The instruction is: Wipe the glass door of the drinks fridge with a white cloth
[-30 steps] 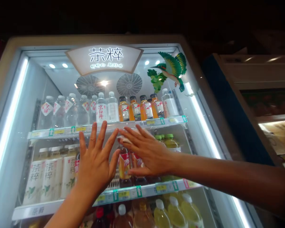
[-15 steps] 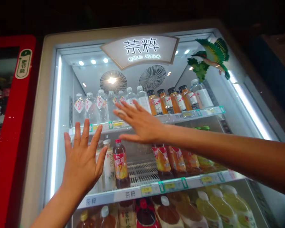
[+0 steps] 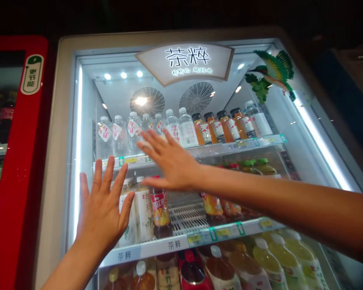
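- Left hand: one, ours, raised at the lower left of the fridge front. Fingers spread and straight, gripping nothing that we can see.
- Right hand: one, ours, reaching across from the right, higher than the left. Fingers extended and slightly fanned, unclenched; whether anything lies beneath the palm, we cannot tell.
- Glass door: one, directly before us and in front of the shelved bottles, both palms turned toward it. We cannot tell how firmly either palm touches.
- Fridge: one, pale-framed, lit by a white strip along each side.
- Sign: one, fan-shaped, bright, at the top of the front.
- Bird picture: one, green, at the upper right, with leaves beside it.
- Clear bottles: a row on the top shelf, white-capped, partly behind our right hand.
- Amber bottles: black-capped, to the right of the clear ones.
- White-labelled bottles: middle shelf, partly behind our left hand.
- Tea bottle: red and yellow label, just beside the white-labelled ones.
- Pale yellow bottles: white-capped, bottom row, right side.
- Red cabinet: one, at far left, drinks inside.
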{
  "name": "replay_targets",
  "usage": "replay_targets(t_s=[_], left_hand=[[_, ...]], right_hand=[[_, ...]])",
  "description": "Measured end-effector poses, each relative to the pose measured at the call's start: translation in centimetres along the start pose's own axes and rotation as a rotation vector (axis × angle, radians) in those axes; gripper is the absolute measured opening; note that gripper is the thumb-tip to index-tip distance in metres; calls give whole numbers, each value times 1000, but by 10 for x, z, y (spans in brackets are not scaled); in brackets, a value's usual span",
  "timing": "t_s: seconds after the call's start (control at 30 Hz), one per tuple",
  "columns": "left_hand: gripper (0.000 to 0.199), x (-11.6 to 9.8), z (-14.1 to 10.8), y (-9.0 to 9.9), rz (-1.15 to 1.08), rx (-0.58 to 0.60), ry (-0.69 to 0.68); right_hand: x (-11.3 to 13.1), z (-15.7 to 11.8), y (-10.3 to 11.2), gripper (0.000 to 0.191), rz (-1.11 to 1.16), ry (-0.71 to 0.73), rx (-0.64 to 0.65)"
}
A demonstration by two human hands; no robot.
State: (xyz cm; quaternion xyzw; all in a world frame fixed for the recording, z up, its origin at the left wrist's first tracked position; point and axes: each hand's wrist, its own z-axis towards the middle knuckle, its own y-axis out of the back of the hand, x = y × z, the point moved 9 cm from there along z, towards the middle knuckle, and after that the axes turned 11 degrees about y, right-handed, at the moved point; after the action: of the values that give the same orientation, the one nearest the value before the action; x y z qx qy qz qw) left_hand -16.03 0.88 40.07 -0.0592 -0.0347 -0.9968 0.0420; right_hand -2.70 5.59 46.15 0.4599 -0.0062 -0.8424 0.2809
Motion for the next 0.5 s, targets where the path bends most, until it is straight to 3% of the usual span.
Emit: replay_targets(t_s=[0.07,0.13,0.2,0.27,0.33,0.5], left_hand=[[71,-3,-2,2,-4,-15,-9],[72,-9,-4,2,-8,-18,-23],[73,-18,-5,0,-11,-11,-29],[73,-32,-4,-3,-16,-11,-27],[74,-50,-2,-6,-26,-19,-30],[73,-109,11,-15,-67,-27,-66]], right_hand=[[47,-24,-8,97,73,265,46],[64,-50,-11,92,112,401,80],[35,-62,-6,90,90,287,80],[-13,-69,5,89,37,59,53],[-38,-82,16,93,18,-29,39],[-21,-142,20,92,119,306,169]])
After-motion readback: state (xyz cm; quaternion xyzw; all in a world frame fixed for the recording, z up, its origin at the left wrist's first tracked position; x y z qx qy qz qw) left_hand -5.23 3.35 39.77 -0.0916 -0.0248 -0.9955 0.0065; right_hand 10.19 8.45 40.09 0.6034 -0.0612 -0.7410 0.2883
